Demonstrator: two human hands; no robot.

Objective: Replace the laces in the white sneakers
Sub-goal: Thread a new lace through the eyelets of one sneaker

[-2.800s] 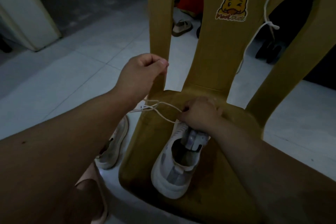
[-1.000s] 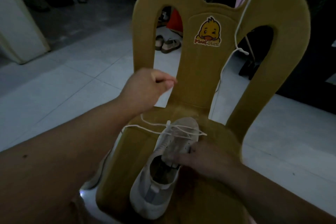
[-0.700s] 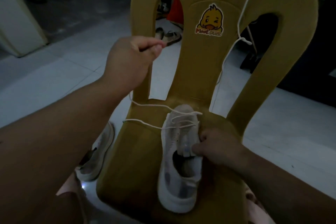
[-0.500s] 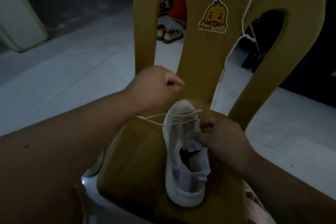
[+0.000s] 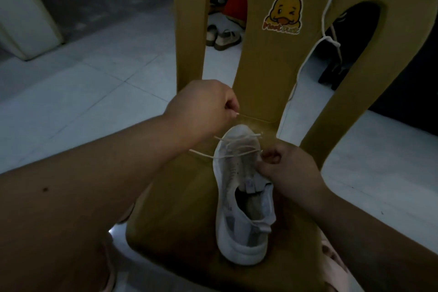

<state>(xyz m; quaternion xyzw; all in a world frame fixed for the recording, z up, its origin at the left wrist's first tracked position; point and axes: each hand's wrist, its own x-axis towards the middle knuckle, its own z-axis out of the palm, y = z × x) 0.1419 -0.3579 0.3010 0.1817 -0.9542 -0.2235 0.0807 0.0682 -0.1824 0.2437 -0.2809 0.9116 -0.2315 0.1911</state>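
Observation:
A white sneaker lies on the seat of a yellow plastic chair, toe toward the backrest. A thin white lace crosses its front eyelets in a few rows. My left hand hovers just above and left of the toe, fingers curled and pinching one lace end. My right hand rests against the sneaker's right side by the tongue, thumb and fingers pinching the lace at an eyelet. A second white lace hangs over the backrest at the right.
The chair's tall backrest with a duck sticker rises straight ahead. Sandals sit on the tiled floor behind it. A white cabinet stands at the far left. Dark shoes lie beyond the chair's right opening.
My left hand dropped from a raised pull to just above the toe, and the lace rows drew tighter. My right hand moved up from the tongue to the eyelets.

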